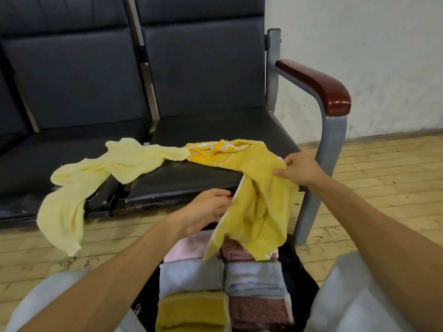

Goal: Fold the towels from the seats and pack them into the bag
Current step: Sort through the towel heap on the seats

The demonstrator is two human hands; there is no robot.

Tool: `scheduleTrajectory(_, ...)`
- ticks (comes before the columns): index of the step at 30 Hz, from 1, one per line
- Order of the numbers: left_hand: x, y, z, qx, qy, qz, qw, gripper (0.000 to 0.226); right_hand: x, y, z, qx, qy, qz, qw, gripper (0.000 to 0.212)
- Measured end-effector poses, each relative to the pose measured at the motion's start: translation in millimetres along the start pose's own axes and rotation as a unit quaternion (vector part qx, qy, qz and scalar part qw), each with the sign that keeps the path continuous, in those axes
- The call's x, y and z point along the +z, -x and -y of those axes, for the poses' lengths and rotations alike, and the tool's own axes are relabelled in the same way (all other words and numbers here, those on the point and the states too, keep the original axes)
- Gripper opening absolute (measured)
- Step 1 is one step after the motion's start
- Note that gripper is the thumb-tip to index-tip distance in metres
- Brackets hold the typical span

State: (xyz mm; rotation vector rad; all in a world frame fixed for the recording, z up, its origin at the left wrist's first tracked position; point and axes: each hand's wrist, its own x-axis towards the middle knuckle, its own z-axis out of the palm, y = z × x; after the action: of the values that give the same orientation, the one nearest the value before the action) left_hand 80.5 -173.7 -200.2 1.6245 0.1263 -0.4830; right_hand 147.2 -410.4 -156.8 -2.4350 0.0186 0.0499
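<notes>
Crumpled deep-yellow terry towel (259, 195) hung off the R black seat's (191, 178) front edge, over the black bag (294, 271). L hand (206, 209) pinched its L edge; R hand (299, 168) gripped its top R corner, both arms outstretched.

Black seats (187, 180) — pale towel (115, 161), yellow towel (259, 188) draped, seemingly overlapping.

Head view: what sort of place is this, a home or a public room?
Probably a public waiting room or hall: a row of linked black padded seats on a grey metal frame, with a wooden armrest, against a bare white wall.
</notes>
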Motion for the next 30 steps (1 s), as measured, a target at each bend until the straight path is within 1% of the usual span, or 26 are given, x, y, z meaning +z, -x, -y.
scheduleTrajectory(3,22.4,-13.2,-7.6,0.030,0.003,-0.035,0.999,0.029,0.1,1.2,5.2,-0.007,-0.040,0.007,0.999,0.032)
scheduleTrajectory(6,41.3,-27.8,-18.3,0.059,0.013,-0.066,0.996,0.022,-2.0,2.2,6.8,-0.009,-0.065,0.017,0.998,0.023)
scheduleTrajectory(9,51.9,-39.0,-27.1,0.051,0.052,-0.099,0.992,0.014,-4.1,0.6,3.3,-0.005,-0.097,0.001,0.995,0.028)
scheduleTrajectory(11,54.1,-40.3,-30.3,0.038,0.088,-0.092,0.991,0.014,-6.0,0.3,1.0,-0.001,-0.125,-0.015,0.992,0.025)
scheduleTrajectory(12,53.0,-39.2,-30.8,0.034,0.096,-0.085,0.991,0.016,-6.5,-0.3,-0.4,0.002,-0.136,-0.024,0.990,0.024)
scheduleTrajectory(14,45.6,-33.8,-32.1,0.038,0.078,-0.090,0.992,0.017,-7.6,-2.2,-3.0,0.011,-0.164,-0.047,0.985,0.023)
scheduleTrajectory(17,20.5,-23.2,-32.1,0.054,0.034,-0.144,0.987,0.016,-7.3,-3.8,-5.7,0.034,-0.218,-0.071,0.973,0.019)
scheduleTrajectory(20,-8.7,-8.3,-32.6,0.059,0.022,-0.167,0.984,0.021,-6.6,-6.1,-9.8,0.055,-0.249,-0.077,0.964,0.016)
scheduleTrajectory(22,-27.4,6.5,-31.0,0.052,0.026,-0.184,0.981,0.017,-5.1,-6.5,-8.0,0.073,-0.283,-0.070,0.954,0.020)
scheduleTrajectory(24,-41.3,19.2,-25.8,0.041,0.040,-0.191,0.980,0.013,-3.0,-4.9,-2.5,0.087,-0.324,-0.056,0.940,0.030)
scheduleTrajectory(27,-50.9,31.0,-16.5,0.029,0.071,-0.195,0.978,0.024,4.4,-2.6,10.7,0.085,-0.363,-0.019,0.928,0.040)
scheduleTrajectory(30,-53.8,36.3,-13.7,0.032,0.072,-0.164,0.983,0.032,16.2,5.1,30.6,0.064,-0.389,0.032,0.918,0.040)
